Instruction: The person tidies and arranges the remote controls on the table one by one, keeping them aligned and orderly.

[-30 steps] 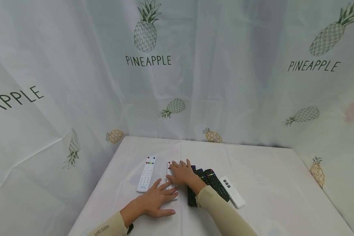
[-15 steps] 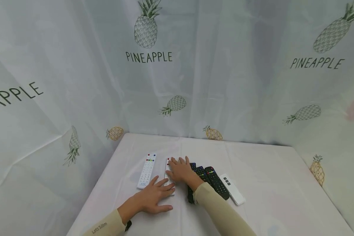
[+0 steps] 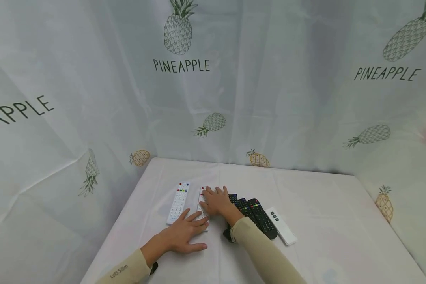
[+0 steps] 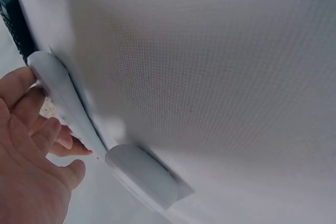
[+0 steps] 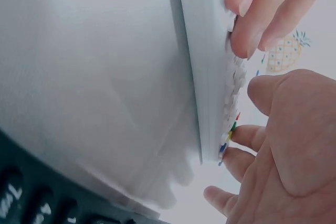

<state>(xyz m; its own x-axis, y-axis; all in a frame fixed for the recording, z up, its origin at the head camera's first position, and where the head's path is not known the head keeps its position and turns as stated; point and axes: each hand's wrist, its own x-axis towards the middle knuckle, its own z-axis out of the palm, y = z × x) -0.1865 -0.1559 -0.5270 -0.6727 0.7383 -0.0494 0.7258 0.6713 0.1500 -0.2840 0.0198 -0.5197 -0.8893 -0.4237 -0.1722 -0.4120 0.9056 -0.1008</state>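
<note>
Both hands lie on one white remote control [image 3: 200, 208], which rests flat on the table and is partly hidden by them. My left hand [image 3: 184, 234] touches its near end with spread fingers. On its far end rest the fingers of my right hand [image 3: 218, 203]. In the right wrist view, fingertips of both hands touch the button side of this white remote [image 5: 202, 66]. To its left, a second white remote [image 3: 178, 203] lies roughly parallel with a gap between; its rounded end [image 4: 142, 177] shows in the left wrist view.
Several black remotes, one of them fully visible [image 3: 262, 219], lie tilted side by side right of my right hand, partly under that forearm. A slim white remote [image 3: 281, 227] with a few dark buttons lies beyond them. Pineapple-print curtains [image 3: 269, 98] enclose the white-covered table [image 3: 326, 221].
The white remote under my hands has slid a little left, nearer the other white remote. Both hands moved with it. The head view has tilted slightly.
</note>
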